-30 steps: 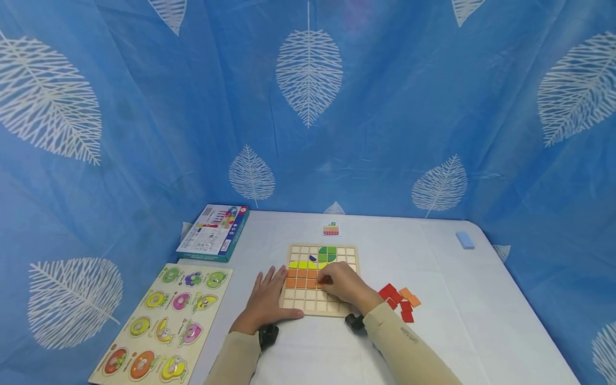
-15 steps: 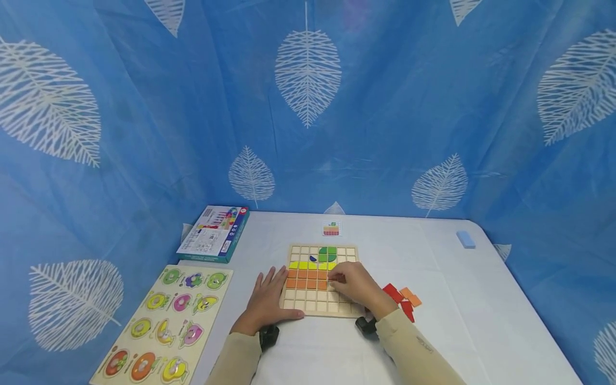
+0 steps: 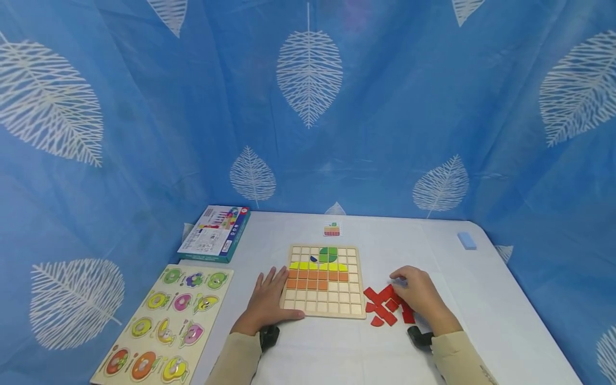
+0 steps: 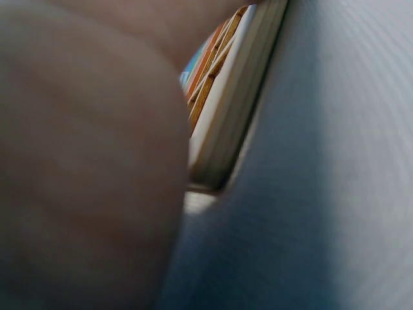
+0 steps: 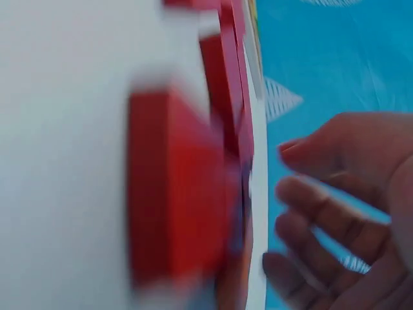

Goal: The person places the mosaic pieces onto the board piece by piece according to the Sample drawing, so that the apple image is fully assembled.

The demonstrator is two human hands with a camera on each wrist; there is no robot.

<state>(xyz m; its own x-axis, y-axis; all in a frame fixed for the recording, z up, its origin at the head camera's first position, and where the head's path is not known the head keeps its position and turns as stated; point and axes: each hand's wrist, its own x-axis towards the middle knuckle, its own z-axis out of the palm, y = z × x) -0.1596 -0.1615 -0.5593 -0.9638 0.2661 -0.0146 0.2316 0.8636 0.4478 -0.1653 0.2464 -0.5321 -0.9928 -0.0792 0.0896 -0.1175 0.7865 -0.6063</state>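
In the head view a wooden grid board (image 3: 347, 309) lies flat. Green tiles (image 3: 329, 254) and a small dark blue tile (image 3: 314, 259) sit near its top, with a yellow row (image 3: 308, 265) and orange tiles (image 3: 307, 279) below. My left hand (image 3: 264, 299) rests along the board's left side, fingers straight and thumb spread by the lower edge. Right of the board, my right hand (image 3: 418, 291) hovers over a loose pile of red tiles (image 3: 385, 314). The right wrist view shows its fingertips (image 5: 293, 152) loosely curved and apart, holding nothing.
A small picture card (image 3: 332, 229) lies behind the board. To the left are a boxed game (image 3: 213, 233) and a fruit puzzle board (image 3: 161, 321). A light blue block (image 3: 466, 240) sits at the back right. Blue leaf-print cloth (image 3: 308, 160) surrounds the table.
My right hand has moved right, from the board to the red pile. More orange tiles now show at the right end of the upper orange row. The left hand stays put.
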